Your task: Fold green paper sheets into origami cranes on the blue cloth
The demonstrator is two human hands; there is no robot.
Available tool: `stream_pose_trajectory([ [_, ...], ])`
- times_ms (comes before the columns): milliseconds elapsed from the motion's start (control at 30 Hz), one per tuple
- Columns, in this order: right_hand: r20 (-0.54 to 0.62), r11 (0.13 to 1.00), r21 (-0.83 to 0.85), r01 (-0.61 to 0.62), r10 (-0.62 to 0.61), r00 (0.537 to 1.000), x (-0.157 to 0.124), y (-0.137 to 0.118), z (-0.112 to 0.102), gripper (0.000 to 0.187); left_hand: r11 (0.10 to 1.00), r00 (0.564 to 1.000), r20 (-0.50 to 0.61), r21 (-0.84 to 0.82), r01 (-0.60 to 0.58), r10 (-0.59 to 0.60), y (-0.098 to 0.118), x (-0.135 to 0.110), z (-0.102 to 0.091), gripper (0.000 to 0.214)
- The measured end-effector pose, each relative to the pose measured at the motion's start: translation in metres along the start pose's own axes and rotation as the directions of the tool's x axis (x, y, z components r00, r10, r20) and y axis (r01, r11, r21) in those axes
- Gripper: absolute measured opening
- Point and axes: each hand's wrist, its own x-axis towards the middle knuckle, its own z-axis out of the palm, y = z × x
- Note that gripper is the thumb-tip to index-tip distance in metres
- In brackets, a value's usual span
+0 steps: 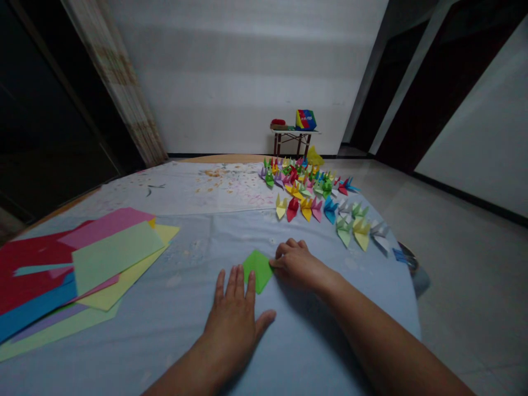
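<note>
A green paper (258, 267) is lying on the cloth-covered tabletop (185, 335), well in from the right edge and nearer the viewer than the far edge, with one corner pointing toward that far edge. The left hand (234, 319) is lying open and palm down, its fingers spreading over the paper's left side and its thumb resting apart on the cloth; it is grasping nothing. The right hand (297, 265) is curling its fingers at the paper's right corner; in this dim light I cannot tell whether it is pinching that corner or only pressing it.

Loose sheets (119, 256) are overlapping along the left edge, while folded birds (306, 209) are crowding toward the far right edge, well apart from the paper.

For this step, as I judge it, the left hand should be bearing down lightly and evenly, keeping the paper from turning. The right hand should be lining up the layers at the corner before pressing hard, then running a fingertip outward along the fold. Pressing while the layers are slipping would likely be leaving a crooked crease.
</note>
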Motion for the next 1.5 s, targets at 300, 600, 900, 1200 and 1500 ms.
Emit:
stream_pose_trajectory([
  [300, -0.045, 0.997, 0.076, -0.004, 0.008, 0.999, 0.001, 0.002, 0.002, 0.021, 0.996, 1.000, -0.023, 0.083, 0.015, -0.013, -0.007, -0.001, -0.030, 0.056],
  [600, -0.059, 0.947, 0.319, 0.040, -0.023, 0.998, 0.002, 0.015, 0.006, 0.025, 0.997, 0.968, -0.251, -0.072, -0.037, 0.018, -0.024, 0.015, -0.027, 0.025],
  [900, -0.090, 0.930, 0.363, 0.059, -0.028, 0.996, 0.006, 0.023, 0.013, 0.031, 0.988, 0.942, -0.333, -0.128, -0.091, 0.044, -0.035, 0.023, -0.006, 0.023],
  [1200, -0.141, 0.912, 0.388, 0.130, -0.081, 0.987, 0.005, 0.025, 0.016, 0.034, 0.946, 0.946, -0.320, -0.283, -0.156, 0.061, -0.043, 0.031, 0.003, 0.026],
  [1500, -0.120, 0.903, 0.406, 0.137, -0.096, 0.988, 0.001, 0.026, 0.010, 0.024, 0.922, 0.944, -0.321, -0.339, -0.186, 0.072, -0.042, 0.030, 0.005, 0.023],
])
